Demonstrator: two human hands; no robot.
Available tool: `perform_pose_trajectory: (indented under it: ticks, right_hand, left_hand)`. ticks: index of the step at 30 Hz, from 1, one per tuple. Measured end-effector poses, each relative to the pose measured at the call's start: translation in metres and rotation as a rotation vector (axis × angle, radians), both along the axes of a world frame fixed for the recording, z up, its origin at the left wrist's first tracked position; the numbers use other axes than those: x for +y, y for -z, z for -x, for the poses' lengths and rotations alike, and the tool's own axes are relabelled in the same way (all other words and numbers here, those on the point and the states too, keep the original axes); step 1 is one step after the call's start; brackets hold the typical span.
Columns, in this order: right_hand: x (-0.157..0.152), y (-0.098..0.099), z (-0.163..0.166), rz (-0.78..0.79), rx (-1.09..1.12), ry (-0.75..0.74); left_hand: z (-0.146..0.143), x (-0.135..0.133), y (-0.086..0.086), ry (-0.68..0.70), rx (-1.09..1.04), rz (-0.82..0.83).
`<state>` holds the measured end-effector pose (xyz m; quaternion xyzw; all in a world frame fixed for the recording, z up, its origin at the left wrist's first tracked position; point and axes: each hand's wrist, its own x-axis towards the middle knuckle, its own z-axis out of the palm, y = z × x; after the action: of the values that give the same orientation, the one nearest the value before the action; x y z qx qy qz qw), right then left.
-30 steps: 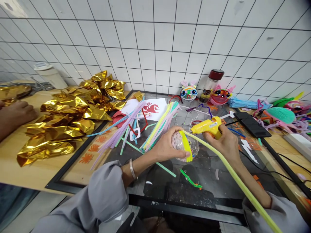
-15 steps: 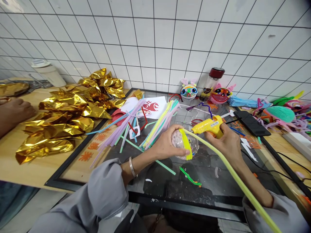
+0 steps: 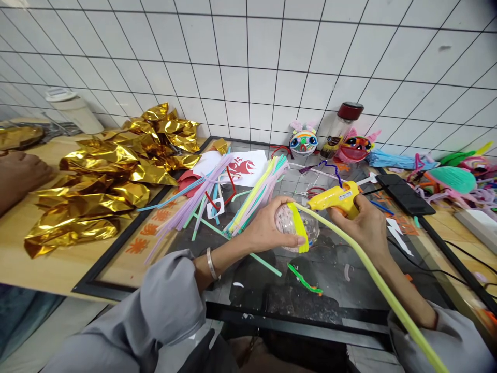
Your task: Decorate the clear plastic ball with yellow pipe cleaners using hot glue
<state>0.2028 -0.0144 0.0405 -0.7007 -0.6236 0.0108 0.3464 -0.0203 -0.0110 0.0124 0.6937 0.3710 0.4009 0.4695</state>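
My left hand is closed round a clear plastic ball with a band of yellow pipe cleaner about its middle. From that band a long yellow pipe cleaner runs free, passing over my right forearm toward the lower right. In my right hand is a yellow hot glue gun, its nozzle pointing left close to the top of the ball. Whether the nozzle touches the pipe cleaner I cannot tell. Below the ball, a short green strip with orange ends lies on the dark glass.
Bundles of pastel pipe cleaners and crumpled gold foil lie to the left. Decorated heads, a jar and a phone stand or lie behind and right. A black cord crosses the right side. Another person's hand rests far left.
The view has shifted slightly. Both hands keep nearly the same pose, with the glue gun still beside the ball's yellow band.
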Motion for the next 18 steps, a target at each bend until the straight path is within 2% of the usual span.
perform_pose_trajectory:
  ticks: [18]
  right_hand:
    - [-0.0003, -0.0034, 0.0013, 0.01, -0.022, -0.005]
  left_hand:
    - [-0.0012, 0.0012, 0.0043, 0.002, 0.001, -0.037]
